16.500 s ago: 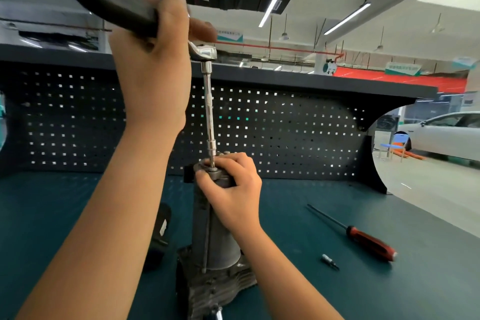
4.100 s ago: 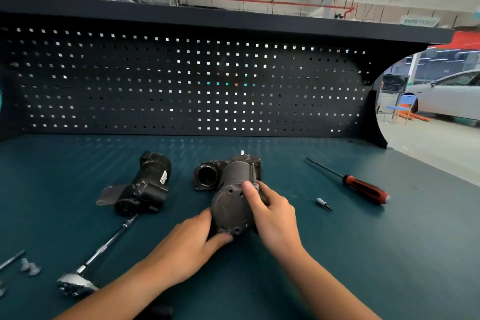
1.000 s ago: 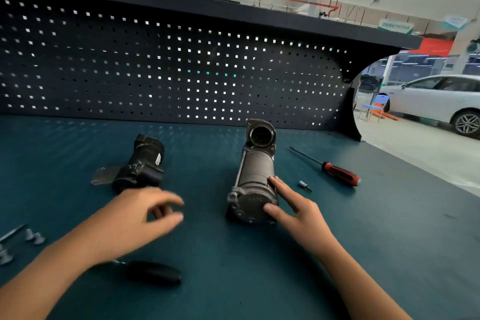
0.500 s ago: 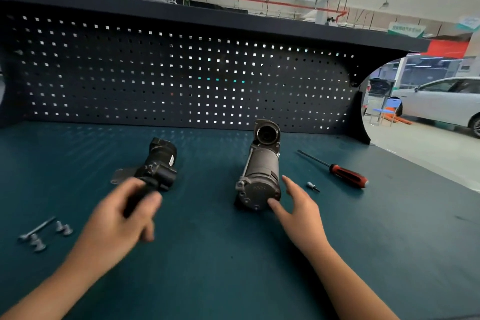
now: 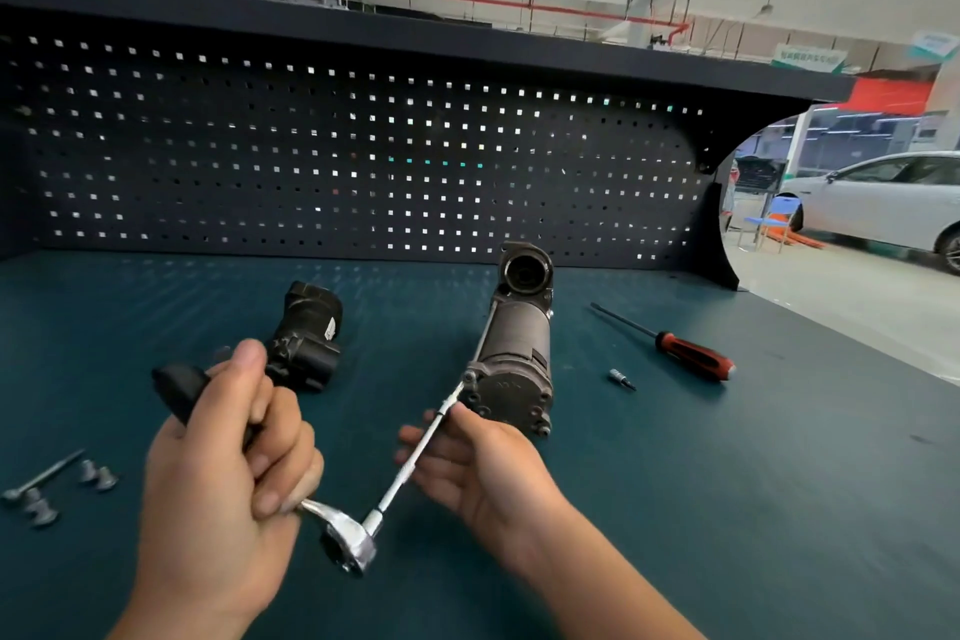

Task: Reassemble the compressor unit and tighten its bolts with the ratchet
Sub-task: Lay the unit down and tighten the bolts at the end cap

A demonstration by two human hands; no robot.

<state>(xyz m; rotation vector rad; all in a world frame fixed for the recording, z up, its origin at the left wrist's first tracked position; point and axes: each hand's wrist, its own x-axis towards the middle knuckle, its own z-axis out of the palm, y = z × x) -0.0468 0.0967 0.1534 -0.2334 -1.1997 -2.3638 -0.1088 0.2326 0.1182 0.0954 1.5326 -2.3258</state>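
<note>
The dark teal desk [image 5: 727, 509] carries the grey compressor unit [image 5: 514, 348], lying on its side with its round end cap towards the viewer. A black motor housing [image 5: 306, 343] lies to its left. A red-handled screwdriver [image 5: 691, 353] and a small bit [image 5: 622, 378] lie to its right. One long bolt [image 5: 44, 476] and several short bolts [image 5: 96, 476] lie at the left edge.

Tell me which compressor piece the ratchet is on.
The grey cylinder, right of the black piece; the ratchet extension's tip meets its near end.
</note>
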